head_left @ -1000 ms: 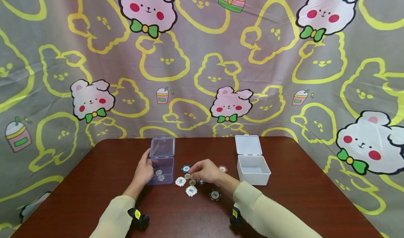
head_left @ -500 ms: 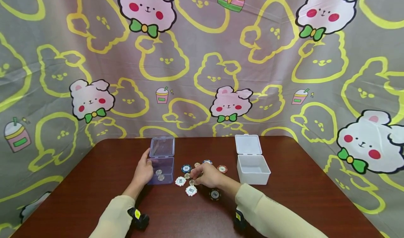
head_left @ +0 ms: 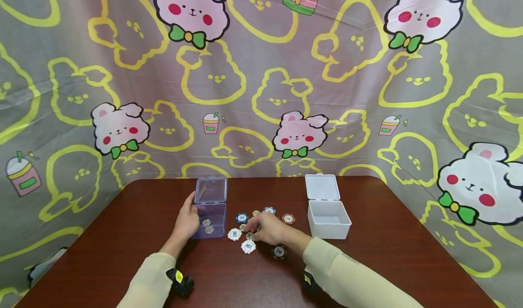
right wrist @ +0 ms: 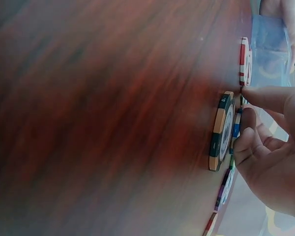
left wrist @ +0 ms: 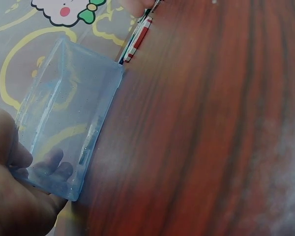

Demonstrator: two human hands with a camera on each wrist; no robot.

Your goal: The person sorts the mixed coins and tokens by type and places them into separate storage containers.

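Observation:
In the head view, my left hand (head_left: 187,221) grips the left side of a see-through bluish plastic box (head_left: 214,235); its fingers show through the wall in the left wrist view. The box's lid (head_left: 210,191) stands raised, and two silvery coins (head_left: 209,230) lie inside. My right hand (head_left: 268,228) is low over the scattered pieces, thumb and forefinger apart beside a small coin (head_left: 249,236). Another coin (head_left: 243,227) lies just left of its fingertips. Close by are white poker chips (head_left: 248,246) and a blue poker chip (head_left: 242,217). The palm hides part of the pile.
A white plastic box (head_left: 328,228) with its lid raised stands on the right. Around my right hand lie a red chip (head_left: 288,218), a black chip (head_left: 279,252), a blue-and-white chip (head_left: 269,210) and a coin (head_left: 256,213). A patterned cloth hangs behind the brown table (head_left: 229,276).
My right hand has shifted slightly right and nearer to me, from one coin to the coin beside it. Chips and a coin behind it have come into view. My left hand stays put.

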